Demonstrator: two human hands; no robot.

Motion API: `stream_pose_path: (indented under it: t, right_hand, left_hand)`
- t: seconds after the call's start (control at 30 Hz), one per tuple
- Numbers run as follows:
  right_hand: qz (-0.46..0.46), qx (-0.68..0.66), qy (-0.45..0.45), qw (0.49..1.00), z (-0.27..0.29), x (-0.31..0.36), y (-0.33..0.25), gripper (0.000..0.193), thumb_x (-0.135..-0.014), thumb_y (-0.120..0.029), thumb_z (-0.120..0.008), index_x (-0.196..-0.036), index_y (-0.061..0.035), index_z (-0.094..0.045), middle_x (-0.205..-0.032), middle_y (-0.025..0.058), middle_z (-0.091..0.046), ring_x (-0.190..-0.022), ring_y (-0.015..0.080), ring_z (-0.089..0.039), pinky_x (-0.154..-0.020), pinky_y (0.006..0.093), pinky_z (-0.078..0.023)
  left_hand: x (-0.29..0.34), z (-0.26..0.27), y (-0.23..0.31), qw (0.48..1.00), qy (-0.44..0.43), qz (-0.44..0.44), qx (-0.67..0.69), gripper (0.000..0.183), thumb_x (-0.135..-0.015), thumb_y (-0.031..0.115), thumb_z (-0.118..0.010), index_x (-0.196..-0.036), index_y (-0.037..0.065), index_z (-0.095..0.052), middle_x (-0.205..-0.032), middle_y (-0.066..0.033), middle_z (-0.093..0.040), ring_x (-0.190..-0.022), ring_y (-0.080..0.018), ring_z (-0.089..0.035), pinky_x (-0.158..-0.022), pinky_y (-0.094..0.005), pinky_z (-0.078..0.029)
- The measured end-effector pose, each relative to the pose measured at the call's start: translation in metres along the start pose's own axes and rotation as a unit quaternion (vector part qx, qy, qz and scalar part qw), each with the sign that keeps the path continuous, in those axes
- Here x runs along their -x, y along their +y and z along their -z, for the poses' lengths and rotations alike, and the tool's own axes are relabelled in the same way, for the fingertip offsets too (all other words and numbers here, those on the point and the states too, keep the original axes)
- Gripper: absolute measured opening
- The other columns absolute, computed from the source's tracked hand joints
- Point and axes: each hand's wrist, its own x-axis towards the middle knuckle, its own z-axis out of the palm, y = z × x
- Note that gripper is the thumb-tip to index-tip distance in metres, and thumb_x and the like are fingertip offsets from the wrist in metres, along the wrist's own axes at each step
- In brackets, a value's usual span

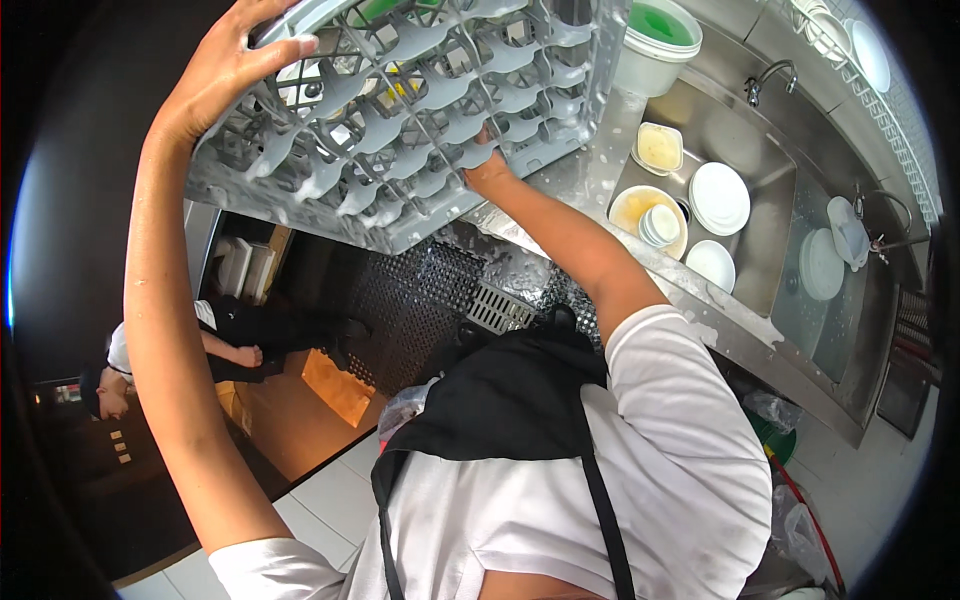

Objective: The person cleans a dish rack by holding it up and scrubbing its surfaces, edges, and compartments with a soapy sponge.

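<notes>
A large grey plastic dishwasher rack [420, 130] with rows of pegs is held up and tilted in front of me, wet and streaked with white suds. My left hand [235, 65] grips its upper left rim, the thumb lying along the edge. At the rack's lower right side, my right hand [486, 168] reaches in among the pegs, which hide its fingers. Through the lattice show bits of green, yellow and white that I cannot make out.
Right of the rack, a steel sink [775, 225] holds stacked white plates [720, 198] and bowls [710, 265]. A white bucket [655, 50] with green inside stands beyond. A dish shelf [890, 120] hangs at the far right. Another person [225, 340] stands at the left, above a drain grate [500, 307] and mat.
</notes>
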Motion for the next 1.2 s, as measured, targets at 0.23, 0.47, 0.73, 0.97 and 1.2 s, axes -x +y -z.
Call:
stream_pose_path:
  t: [0.23,0.47,0.73,0.97,1.2]
  right_hand:
    - [0.034,-0.394,-0.110,0.912,0.021,0.039,0.028,0.023,-0.091,-0.015,-0.055,-0.105,-0.0078,-0.073,-0.098,0.0156,-0.075,-0.096,0.0333,-0.071,-0.099,0.0452,-0.047]
    - [-0.088,-0.306,0.140,0.938,0.015,0.040,-0.001,0.018,-0.085,-0.016,-0.061,-0.096,-0.0114,-0.075,-0.090,0.0144,-0.075,-0.090,0.0330,-0.072,-0.091,0.0432,-0.049]
    - [-0.053,-0.344,0.046,0.936,0.009,0.066,-0.006,0.020,-0.089,-0.018,-0.059,-0.098,-0.0064,-0.072,-0.100,0.0156,-0.074,-0.105,0.0327,-0.069,-0.100,0.0427,-0.048]
    - [-0.132,-0.287,0.087,0.945,0.024,0.096,-0.043,0.033,-0.088,-0.013,-0.058,-0.117,-0.0054,-0.070,-0.119,0.0132,-0.069,-0.122,0.0315,-0.058,-0.110,0.0421,-0.043]
    - [-0.044,-0.332,0.125,0.934,-0.028,0.158,0.017,0.037,-0.094,-0.014,-0.052,-0.126,-0.0063,-0.067,-0.127,0.0141,-0.067,-0.125,0.0323,-0.057,-0.111,0.0456,-0.042]
  left_hand:
    - [-0.001,0.003,0.008,1.000,-0.021,0.014,0.004,0.077,-0.076,0.048,-0.066,-0.145,0.016,-0.061,-0.138,-0.0134,-0.052,-0.130,-0.0315,-0.052,-0.113,-0.0461,-0.037]
    - [0.000,0.000,0.000,1.000,0.001,0.004,0.000,0.077,-0.076,0.048,-0.066,-0.146,0.017,-0.060,-0.144,-0.0140,-0.051,-0.133,-0.0326,-0.050,-0.114,-0.0459,-0.036]
    - [-0.012,0.007,0.007,0.999,-0.040,0.005,0.003,0.077,-0.077,0.051,-0.065,-0.144,0.012,-0.061,-0.145,-0.0160,-0.052,-0.133,-0.0331,-0.051,-0.113,-0.0458,-0.037]
    - [-0.032,-0.005,0.060,0.989,-0.021,0.057,-0.134,0.072,-0.078,0.041,-0.068,-0.141,0.007,-0.060,-0.137,-0.0180,-0.059,-0.124,-0.0353,-0.059,-0.109,-0.0418,-0.043]
    - [-0.076,-0.024,0.100,0.992,-0.017,0.033,-0.117,0.092,-0.078,0.063,-0.072,-0.146,0.004,-0.054,-0.146,-0.0289,-0.054,-0.133,-0.0415,-0.054,-0.113,-0.0463,-0.043]
